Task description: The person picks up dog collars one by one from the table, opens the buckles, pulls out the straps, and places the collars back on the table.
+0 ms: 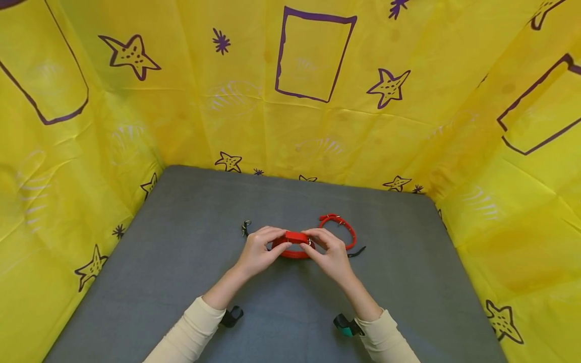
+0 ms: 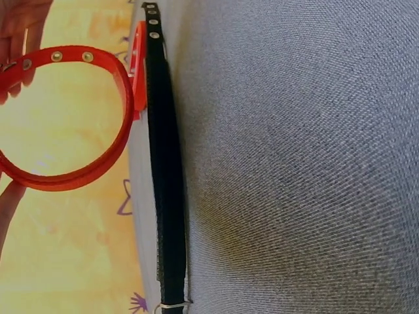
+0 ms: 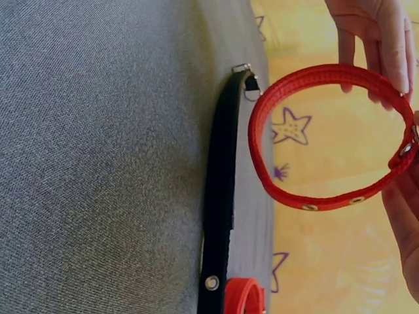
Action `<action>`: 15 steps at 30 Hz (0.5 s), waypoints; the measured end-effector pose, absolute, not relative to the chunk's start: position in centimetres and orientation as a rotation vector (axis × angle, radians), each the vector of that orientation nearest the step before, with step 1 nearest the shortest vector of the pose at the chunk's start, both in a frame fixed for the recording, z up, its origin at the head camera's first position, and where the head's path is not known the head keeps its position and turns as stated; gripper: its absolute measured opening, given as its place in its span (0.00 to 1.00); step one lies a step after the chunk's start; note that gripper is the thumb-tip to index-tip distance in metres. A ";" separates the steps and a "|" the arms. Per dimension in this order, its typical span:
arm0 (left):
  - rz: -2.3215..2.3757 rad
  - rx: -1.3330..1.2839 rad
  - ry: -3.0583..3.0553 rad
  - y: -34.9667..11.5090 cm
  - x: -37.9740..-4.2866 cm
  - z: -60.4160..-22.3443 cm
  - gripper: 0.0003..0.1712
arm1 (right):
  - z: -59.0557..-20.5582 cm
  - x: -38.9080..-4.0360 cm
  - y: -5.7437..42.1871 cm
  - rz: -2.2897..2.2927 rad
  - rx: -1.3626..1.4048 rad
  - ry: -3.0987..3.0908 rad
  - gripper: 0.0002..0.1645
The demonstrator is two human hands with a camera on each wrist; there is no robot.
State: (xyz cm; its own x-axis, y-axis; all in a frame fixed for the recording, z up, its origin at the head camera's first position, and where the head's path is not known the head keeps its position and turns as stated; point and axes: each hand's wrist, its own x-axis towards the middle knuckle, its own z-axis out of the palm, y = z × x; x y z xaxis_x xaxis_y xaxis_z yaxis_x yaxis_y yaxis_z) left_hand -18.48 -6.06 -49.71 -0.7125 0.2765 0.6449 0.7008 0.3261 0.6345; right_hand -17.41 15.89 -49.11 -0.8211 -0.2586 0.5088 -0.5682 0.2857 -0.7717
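Observation:
A red pet collar [image 1: 296, 237], fastened into a loop, is up off the table between both hands. My left hand [image 1: 261, 253] pinches its left side with thumb and fingers. On the other side my right hand [image 1: 333, 256] pinches it near the metal buckle [image 3: 406, 148]. Metal eyelets [image 2: 88, 57] line the band. Behind the loop a black collar [image 2: 165, 163] lies stretched out on the table; in the head view the hands hide its middle. Farther back rests a second red collar [image 1: 350, 233], curved into a ring.
The grey cloth-covered table [image 1: 190, 217] is enclosed by yellow fabric walls [image 1: 254, 121] with purple star drawings. Black wrist devices sit under the left sleeve [image 1: 190, 322] and the right sleeve [image 1: 386, 330].

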 end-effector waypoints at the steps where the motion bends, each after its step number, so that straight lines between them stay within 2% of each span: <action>1: -1.356 -0.859 -2.177 -6.1 -18.5 -49.8 0.15 | -49.1 -17.4 16.0 1.549 0.753 -2.278 0.16; 15: -1.369 -0.846 -2.137 -6.0 -18.7 -50.5 0.15 | -49.3 -17.5 16.2 1.591 0.761 -2.239 0.14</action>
